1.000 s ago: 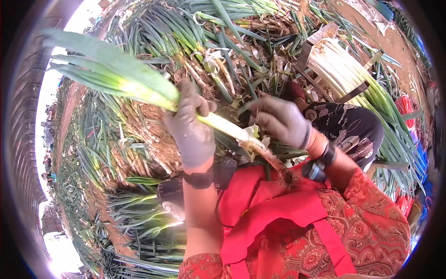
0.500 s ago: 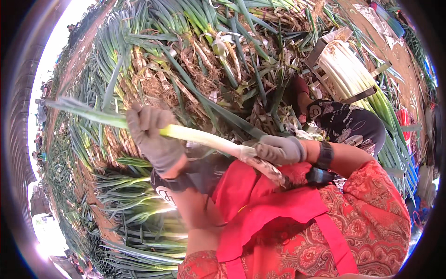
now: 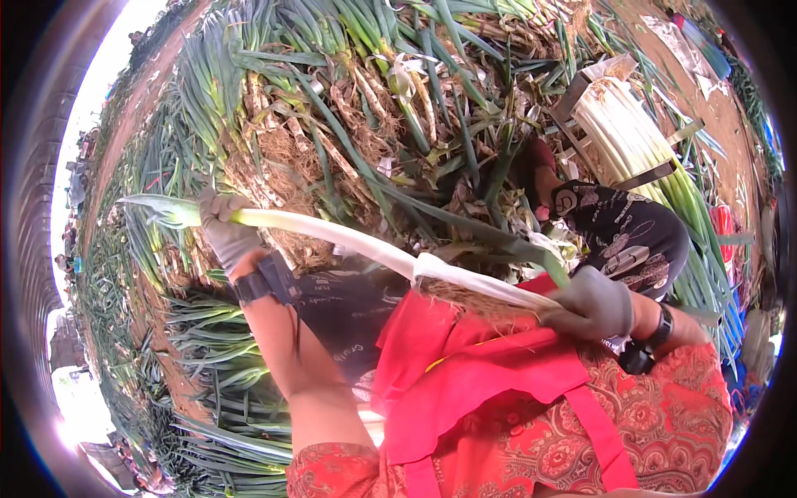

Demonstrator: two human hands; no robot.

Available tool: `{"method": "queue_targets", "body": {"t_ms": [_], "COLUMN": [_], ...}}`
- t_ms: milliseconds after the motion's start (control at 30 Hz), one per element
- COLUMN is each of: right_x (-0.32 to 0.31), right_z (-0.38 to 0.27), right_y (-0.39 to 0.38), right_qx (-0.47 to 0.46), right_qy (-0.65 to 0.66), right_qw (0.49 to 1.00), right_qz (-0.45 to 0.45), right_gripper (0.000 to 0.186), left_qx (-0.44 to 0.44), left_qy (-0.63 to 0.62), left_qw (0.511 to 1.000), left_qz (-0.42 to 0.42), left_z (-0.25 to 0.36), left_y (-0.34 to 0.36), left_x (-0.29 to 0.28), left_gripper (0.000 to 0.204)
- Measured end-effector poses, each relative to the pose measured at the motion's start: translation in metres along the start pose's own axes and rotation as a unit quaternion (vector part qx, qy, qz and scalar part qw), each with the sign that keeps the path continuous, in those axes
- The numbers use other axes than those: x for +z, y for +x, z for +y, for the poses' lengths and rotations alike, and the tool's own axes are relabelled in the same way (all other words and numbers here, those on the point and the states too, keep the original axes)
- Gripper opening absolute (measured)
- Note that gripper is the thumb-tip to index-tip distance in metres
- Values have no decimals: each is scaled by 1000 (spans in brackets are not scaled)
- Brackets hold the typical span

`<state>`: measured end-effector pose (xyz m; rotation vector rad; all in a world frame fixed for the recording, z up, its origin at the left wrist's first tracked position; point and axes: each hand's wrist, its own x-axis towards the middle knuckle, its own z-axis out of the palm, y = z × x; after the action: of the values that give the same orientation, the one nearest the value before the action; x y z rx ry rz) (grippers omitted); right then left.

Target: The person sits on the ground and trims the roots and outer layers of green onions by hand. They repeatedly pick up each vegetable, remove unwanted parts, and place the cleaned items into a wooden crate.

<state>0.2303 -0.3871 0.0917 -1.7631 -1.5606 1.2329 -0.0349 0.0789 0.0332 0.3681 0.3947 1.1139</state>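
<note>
A long green onion (image 3: 332, 231) stretches across my lap, its green leaves to the left and its white stem to the right. My left hand (image 3: 226, 222), in a grey glove, is closed round the stem where the white meets the green. My right hand (image 3: 594, 303), gloved too, is closed on the pale outer layer (image 3: 490, 286), which is stripped back from the stem and pulled taut to the right. Its fingertips are partly hidden. Stringy roots (image 3: 465, 297) hang beneath the stripped layer, above my red apron (image 3: 490, 398). A loose green leaf (image 3: 498, 236) trails from beside my right hand.
Untrimmed green onions with dirty roots (image 3: 278, 158) are heaped in front. A metal rack (image 3: 573, 100) at the far right holds a bundle of white-stemmed onions (image 3: 623, 124). More onions (image 3: 224, 373) lie at the lower left. My patterned trouser leg (image 3: 623, 228) is beside the rack.
My right hand has pulled right and toward me, stripping the outer layer back from the stem. My left hand has moved left, and more clean white stem shows between the hands.
</note>
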Motion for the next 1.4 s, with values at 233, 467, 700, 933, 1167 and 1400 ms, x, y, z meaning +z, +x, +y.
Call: {"method": "queue_targets", "body": {"t_ms": [233, 467, 700, 933, 1167, 1400], "right_x": [0, -51, -187, -225, -191, -152], "right_z": [3, 3, -89, -52, 95, 255], "right_y": [-48, 27, 20, -114, -267, -289], "right_qx": [93, -77, -214, 68, 306, 484], "right_qy": [143, -469, -757, -827, -654, -443], "right_qw": [927, 873, 410, 462, 573, 695], "right_qz": [333, 111, 461, 314, 388, 294], "right_gripper": [28, 43, 30, 29, 53, 65], "left_qx": [101, 192, 74, 261, 271, 74], "left_qy": [85, 364, 542, 514, 472, 659], "left_qw": [991, 904, 735, 485, 635, 643], "left_qz": [13, -113, -401, -658, -548, -384], "left_z": [76, -51, -219, -335, -357, -305], "left_y": [25, 0, -86, -139, -101, -37], "left_x": [-5, 126, 261, 344, 302, 167], "left_gripper": [32, 12, 21, 45, 42, 31]}}
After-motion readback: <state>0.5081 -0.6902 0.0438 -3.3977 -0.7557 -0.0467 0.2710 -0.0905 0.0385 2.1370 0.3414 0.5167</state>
